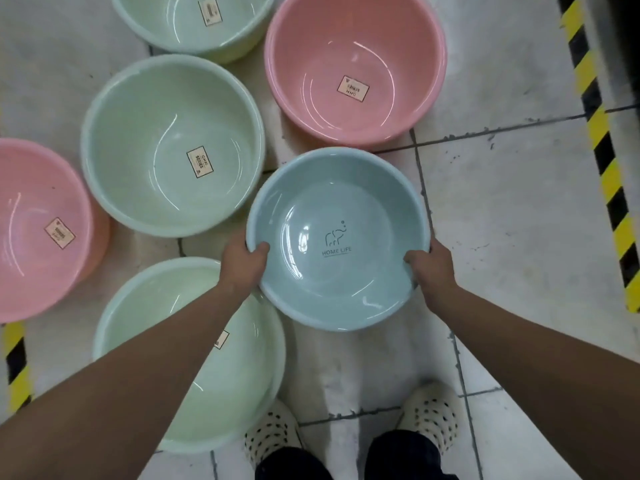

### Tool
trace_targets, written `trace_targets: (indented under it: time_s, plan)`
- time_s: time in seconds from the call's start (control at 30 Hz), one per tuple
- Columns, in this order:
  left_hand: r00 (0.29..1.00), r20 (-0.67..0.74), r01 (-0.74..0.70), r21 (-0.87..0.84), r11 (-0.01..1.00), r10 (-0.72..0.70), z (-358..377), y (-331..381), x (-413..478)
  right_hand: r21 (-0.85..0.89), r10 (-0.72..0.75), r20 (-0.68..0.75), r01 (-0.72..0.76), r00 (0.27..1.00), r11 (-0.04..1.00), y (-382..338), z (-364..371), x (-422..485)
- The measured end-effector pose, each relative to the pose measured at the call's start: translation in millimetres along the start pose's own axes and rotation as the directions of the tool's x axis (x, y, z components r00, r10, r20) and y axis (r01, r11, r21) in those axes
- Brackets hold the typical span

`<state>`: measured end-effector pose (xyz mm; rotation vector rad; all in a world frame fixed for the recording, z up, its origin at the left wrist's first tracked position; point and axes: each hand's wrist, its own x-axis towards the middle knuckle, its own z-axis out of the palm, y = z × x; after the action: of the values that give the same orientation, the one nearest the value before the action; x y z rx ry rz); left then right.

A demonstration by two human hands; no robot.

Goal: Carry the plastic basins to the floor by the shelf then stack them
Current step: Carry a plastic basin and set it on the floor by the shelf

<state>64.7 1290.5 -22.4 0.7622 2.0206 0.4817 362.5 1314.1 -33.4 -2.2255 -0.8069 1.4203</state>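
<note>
A blue basin (337, 202) with an elephant logo and "HOME LIFE" print is held over the tiled floor in the middle of the view. My left hand (242, 263) grips its left rim, thumb inside. My right hand (431, 268) grips its right rim the same way. Around it on the floor stand other basins: a green basin (138, 161) to the left, a green basin (221, 386) under my left forearm, a green basin (173, 19) at the top, a pink basin (356, 39) above, and a pink basin (31, 209) at the far left.
Yellow-and-black hazard tape (602, 157) runs down the floor at the right, and a shorter strip (15, 365) lies at the lower left. My feet in spotted slippers (433, 414) stand at the bottom. Bare white tile (512, 216) lies to the right of the blue basin.
</note>
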Motion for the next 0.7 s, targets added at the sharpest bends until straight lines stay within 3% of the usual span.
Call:
trace_targets:
  time_s: [0.13,0.23,0.37,0.5,0.7]
  plan:
    - [0.996,0.070,-0.071,0.136,0.988,0.062,19,-22,-5,-0.008,-0.002,-0.008,0.002,1.000,1.000,35,-10,-1]
    - [0.992,0.072,-0.113,0.067,0.991,0.108,30,-28,-5,0.040,0.003,-0.003,-0.003,1.000,0.999,51,-10,5]
    - [0.999,0.045,-0.010,-0.011,1.000,0.011,41,-30,-1,0.116,-0.031,-0.029,0.035,0.999,0.993,65,-4,11]
    - [0.997,0.073,-0.012,0.053,0.999,0.008,39,-29,0,0.113,-0.075,-0.039,0.079,0.996,0.990,65,-4,11]
    - [0.991,0.098,-0.103,0.123,0.987,0.091,36,14,-29,0.166,0.009,-0.029,-0.004,1.000,0.986,69,-44,-19]
